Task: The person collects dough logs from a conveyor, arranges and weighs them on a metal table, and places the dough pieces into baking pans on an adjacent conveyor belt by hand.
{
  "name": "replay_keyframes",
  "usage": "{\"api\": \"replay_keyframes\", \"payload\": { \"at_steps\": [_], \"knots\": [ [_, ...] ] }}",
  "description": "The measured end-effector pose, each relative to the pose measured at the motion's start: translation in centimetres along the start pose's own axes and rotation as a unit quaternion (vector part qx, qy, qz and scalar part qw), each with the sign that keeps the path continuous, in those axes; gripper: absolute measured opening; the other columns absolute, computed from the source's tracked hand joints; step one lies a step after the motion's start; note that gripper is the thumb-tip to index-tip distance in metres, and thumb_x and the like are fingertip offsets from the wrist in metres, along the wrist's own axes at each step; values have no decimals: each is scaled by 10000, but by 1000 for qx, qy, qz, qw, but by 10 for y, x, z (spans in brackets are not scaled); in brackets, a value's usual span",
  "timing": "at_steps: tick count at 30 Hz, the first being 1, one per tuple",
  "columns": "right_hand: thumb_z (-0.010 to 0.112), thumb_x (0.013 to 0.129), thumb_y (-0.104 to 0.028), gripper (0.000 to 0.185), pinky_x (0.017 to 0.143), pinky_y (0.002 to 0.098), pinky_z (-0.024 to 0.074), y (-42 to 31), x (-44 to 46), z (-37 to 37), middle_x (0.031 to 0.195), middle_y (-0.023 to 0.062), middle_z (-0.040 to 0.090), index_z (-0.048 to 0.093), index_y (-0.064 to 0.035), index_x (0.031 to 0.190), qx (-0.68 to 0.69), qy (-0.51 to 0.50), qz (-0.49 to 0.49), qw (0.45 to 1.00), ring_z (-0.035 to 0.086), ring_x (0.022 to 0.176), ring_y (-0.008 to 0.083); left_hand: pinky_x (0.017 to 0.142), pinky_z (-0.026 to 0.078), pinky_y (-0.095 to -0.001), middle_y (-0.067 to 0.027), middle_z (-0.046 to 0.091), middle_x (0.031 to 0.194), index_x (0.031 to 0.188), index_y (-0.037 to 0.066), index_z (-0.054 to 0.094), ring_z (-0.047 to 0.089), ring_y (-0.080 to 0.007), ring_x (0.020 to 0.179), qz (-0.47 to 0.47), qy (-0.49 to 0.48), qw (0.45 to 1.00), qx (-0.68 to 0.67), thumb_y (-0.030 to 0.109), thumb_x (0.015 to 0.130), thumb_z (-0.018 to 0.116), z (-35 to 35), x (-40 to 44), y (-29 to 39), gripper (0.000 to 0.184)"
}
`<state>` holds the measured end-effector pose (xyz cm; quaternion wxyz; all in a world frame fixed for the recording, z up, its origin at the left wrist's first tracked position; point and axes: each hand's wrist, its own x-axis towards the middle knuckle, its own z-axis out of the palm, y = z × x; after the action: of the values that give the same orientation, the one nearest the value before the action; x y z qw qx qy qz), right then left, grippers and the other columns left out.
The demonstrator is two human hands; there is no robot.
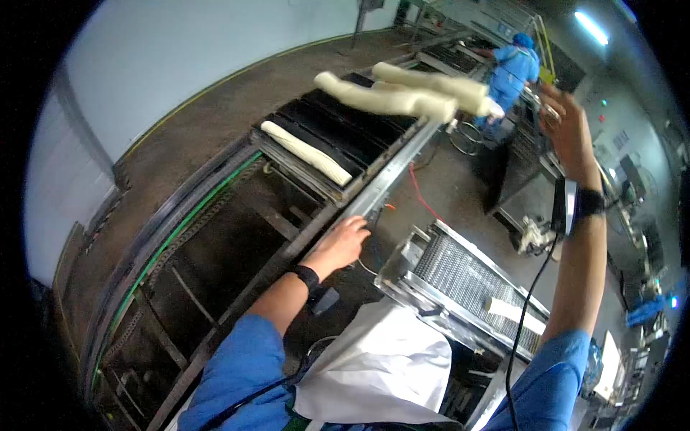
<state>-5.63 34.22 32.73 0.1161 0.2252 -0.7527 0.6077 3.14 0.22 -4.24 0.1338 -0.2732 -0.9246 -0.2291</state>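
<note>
A pale dough-like roll (305, 152) lies across the near end of the black tray (287, 118). Beyond it, more long pale rolls (392, 100) are blurred by motion over the tray and its right edge; whether they touch it, I cannot tell. My left hand (345, 244) is at the metal rail (370, 190) below the tray, its fingers loosely bent and apart, nothing visible in it. My right hand (568, 126) is raised at the upper right, somewhat blurred, with fingers apart and empty. Both wrists wear dark bands.
A metal mesh conveyor (467, 269) in front of me carries a pale piece (514, 314). An open frame with a chain (194, 215) runs along the left. A person in blue (510, 72) stands at the far end of the line. A cable hangs beside my right arm.
</note>
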Motion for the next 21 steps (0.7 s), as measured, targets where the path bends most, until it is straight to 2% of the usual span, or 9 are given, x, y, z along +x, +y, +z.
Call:
{"api": "replay_keyframes", "payload": {
  "at_steps": [3, 5, 8, 11, 13, 15, 17, 18, 21],
  "knots": [
    [536, 902, -463, 576, 953, 340, 377, 57, -36, 24, 1310, 71, 497, 493, -59, 1310, -5, 61, 130, 990, 478, 1143, 195, 1099, 307, -387, -143, 563, 1218, 1097, 2, 635, 419, -299, 1255, 38, -16, 997, 63, 112, 806, 548, 5, -1, -4, 323],
    [586, 875, -430, 556, 895, 375, 410, 158, -86, 13, 1215, 118, 543, 523, -23, 1248, -98, 36, 211, 972, 519, 1068, 241, 1097, 304, -388, -125, 593, 1167, 1066, 13, 650, 442, -301, 1220, 101, -60, 976, 181, 166, 772, 570, -9, -21, -8, 340],
    [663, 835, -381, 531, 807, 428, 460, 329, -194, -8, 1074, 188, 613, 567, 31, 1156, -286, -78, 370, 880, 581, 954, 310, 1095, 306, -388, -125, 602, 1122, 982, 15, 662, 440, -308, 1206, 16, -87, 995, 46, 183, 742, 591, -28, -47, -17, 302],
    [845, 557, -346, 810, 926, 456, 419, 353, -325, 20, 1170, 218, 573, 522, 6, 1212, -311, -169, 211, 911, 546, 1072, 381, 1098, 307, -377, -146, 589, 1116, 969, -5, 648, 423, -305, 1221, 31, -14, 999, 22, 140, 744, 586, -23, -70, -27, 274],
    [819, 537, -267, 725, 873, 438, 449, 377, -378, 25, 1007, 231, 562, 538, 30, 1135, -499, -87, -43, 861, 550, 922, 434, 1105, 300, -370, -161, 585, 1110, 964, -16, 643, 414, -301, 1236, 34, 45, 998, 16, 110, 744, 582, -19, -72, -25, 261],
    [726, 679, -554, 924, 868, 579, 430, 528, -439, -40, 1325, 226, 473, 375, -94, 1399, -642, -140, 96, 748, 509, 1131, 423, 1106, 296, -369, -173, 576, 1123, 959, -15, 643, 403, -301, 1252, 36, 12, 999, 37, 114, 744, 591, -23, -70, -22, 256],
    [745, 667, -526, 906, 823, 548, 464, 413, -424, 0, 1198, 197, 574, 402, -80, 1378, -622, -180, 136, 750, 575, 1036, 379, 1105, 293, -365, -177, 569, 1138, 973, -17, 639, 404, -299, 1251, 55, 16, 996, 71, 115, 739, 594, -19, -77, -21, 273],
    [754, 661, -512, 898, 801, 532, 481, 317, -403, 41, 1135, 183, 625, 416, -73, 1367, -611, -199, 156, 750, 608, 989, 357, 1105, 293, -365, -177, 569, 1138, 973, -17, 639, 404, -299, 1251, 56, 16, 996, 71, 115, 739, 594, -16, -76, -20, 273],
    [747, 672, -503, 808, 743, 511, 500, 307, -393, 14, 914, 134, 684, 483, -86, 1312, -629, -239, 117, 731, 649, 839, 321, 1106, 283, -364, -181, 582, 1127, 943, -15, 644, 420, -292, 1236, 34, 24, 998, 50, 126, 743, 590, -17, -70, -18, 251]
  ]
}}
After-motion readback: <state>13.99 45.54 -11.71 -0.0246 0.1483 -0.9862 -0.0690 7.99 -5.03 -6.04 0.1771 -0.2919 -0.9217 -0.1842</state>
